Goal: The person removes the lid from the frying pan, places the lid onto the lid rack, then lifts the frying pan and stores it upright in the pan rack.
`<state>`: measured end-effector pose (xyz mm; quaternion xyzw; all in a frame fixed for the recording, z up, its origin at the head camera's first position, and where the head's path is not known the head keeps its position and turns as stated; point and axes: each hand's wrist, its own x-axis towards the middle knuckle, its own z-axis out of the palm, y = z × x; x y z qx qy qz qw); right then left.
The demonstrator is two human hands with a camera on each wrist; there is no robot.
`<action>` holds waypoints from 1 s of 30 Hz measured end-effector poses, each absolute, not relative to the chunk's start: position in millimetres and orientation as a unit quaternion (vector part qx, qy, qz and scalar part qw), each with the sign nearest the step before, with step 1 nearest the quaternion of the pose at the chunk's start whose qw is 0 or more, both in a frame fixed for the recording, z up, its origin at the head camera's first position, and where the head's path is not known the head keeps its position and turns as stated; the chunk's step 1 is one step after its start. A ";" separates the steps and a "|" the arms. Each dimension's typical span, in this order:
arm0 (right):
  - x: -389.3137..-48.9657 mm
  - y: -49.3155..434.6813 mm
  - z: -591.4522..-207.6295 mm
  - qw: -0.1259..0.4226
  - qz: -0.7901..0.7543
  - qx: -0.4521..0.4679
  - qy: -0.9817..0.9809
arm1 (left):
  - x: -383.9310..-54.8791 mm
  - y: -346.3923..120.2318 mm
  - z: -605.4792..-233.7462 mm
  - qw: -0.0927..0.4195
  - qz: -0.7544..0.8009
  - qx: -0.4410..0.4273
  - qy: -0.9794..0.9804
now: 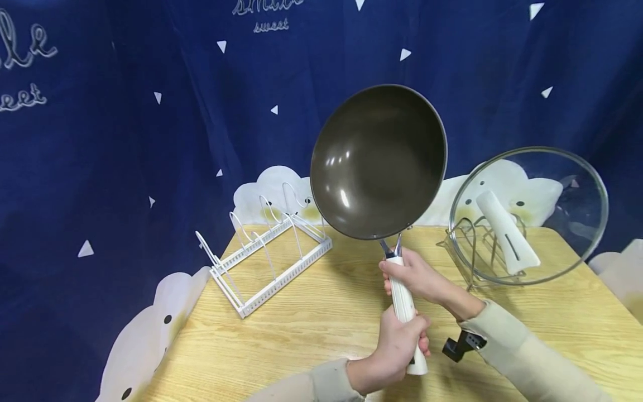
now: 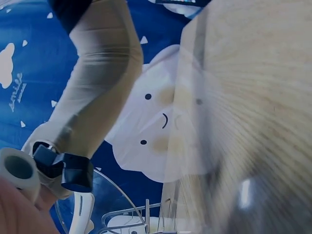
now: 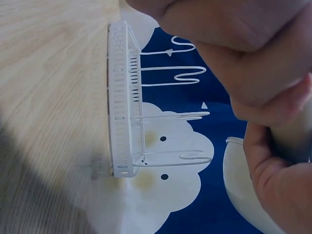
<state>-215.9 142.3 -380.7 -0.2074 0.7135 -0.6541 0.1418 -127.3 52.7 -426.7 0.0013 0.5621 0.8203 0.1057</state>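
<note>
A wok-shaped frying pan (image 1: 379,162) with a dark brown inside is held up above the table, its inside facing me in the head view. Its white handle (image 1: 403,298) slants down toward me. My left hand (image 1: 397,340) grips the handle near its lower end. Higher up, close to the metal fork below the bowl, my right hand (image 1: 417,273) wraps round the same handle. The handle's hollow end (image 2: 18,168) shows beside my left hand (image 2: 22,209) in the left wrist view. Part of the pan's pale outer side (image 3: 241,180) appears in the right wrist view.
A white wire pan rack (image 1: 273,285) stands at the table's left. On the right, a glass lid (image 1: 562,223) with a white handle leans upright in a metal wire stand (image 1: 472,251). Behind the wooden table (image 1: 311,340) hangs a blue curtain (image 1: 166,145).
</note>
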 end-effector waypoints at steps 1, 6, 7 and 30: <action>-216.1 142.0 -380.3 0.145 -0.654 -0.212 0.712 | -127.4 53.6 -427.9 0.098 0.822 0.002 0.562; -218.8 141.1 -381.3 0.163 -0.641 -0.226 0.715 | -126.7 53.4 -431.9 0.076 0.821 0.015 0.566; -219.3 140.9 -381.5 0.166 -0.640 -0.227 0.715 | -126.4 53.0 -432.5 0.073 0.821 0.021 0.566; -225.0 124.4 -365.8 0.210 -0.683 -0.189 0.674 | -134.4 49.9 -434.9 0.075 0.848 0.092 0.517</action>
